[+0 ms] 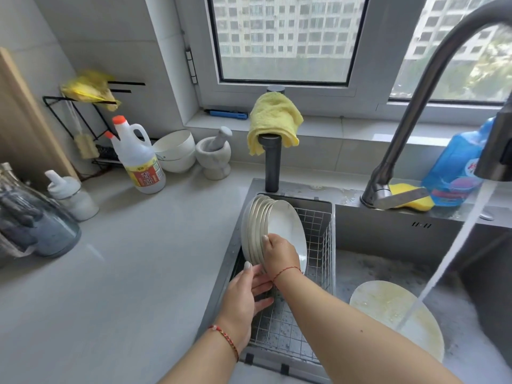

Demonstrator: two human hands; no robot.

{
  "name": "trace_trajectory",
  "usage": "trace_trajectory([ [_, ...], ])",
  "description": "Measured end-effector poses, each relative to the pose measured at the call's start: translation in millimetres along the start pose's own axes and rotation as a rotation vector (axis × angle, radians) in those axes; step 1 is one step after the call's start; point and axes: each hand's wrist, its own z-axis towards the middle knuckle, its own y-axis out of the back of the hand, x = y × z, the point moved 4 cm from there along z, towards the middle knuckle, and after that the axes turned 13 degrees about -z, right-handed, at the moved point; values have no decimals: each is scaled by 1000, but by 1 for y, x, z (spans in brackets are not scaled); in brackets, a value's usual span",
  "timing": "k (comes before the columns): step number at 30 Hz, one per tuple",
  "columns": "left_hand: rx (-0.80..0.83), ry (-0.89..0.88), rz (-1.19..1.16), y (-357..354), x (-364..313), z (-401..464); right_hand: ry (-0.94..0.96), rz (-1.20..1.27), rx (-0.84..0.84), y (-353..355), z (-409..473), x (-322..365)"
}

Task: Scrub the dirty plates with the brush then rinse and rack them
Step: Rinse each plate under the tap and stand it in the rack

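Plates [257, 228] racked left, right hand [279, 252] gripping newest, left hand [246, 295] spread steadying; one soapy plate [388, 309] left right.

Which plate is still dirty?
The plate lying in the sink basin under the water stream, with yellowish residue; the racked plates stand upright and look clean.

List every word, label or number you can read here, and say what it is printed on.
"香醋": large characters on the red and yellow label of the white bottle with the orange cap; its smaller print is too small to read.
Blue detergent bottle: the label is blurred, unreadable.
Nothing else carries legible text.
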Motion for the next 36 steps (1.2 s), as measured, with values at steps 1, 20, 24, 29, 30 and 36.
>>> trace_trajectory([
  [1,-6,-1,-1,-1,0,0,14,35,21,0,0,-1],
  [20,235,150,73,-137,54,-16,-294,-216,-48,130,-120,-216],
  [24,247,220,107,-154,72,-21,-535,-400,169,139,-102,-291],
  [29,211,270,140,-165,87,-23,-693,-463,409,127,-87,-345],
  [30,201,276,142,-165,89,-23,-706,-451,451,123,-86,-351],
  [36,150,289,145,-162,97,-21,-692,-403,610,106,-84,-355],
])
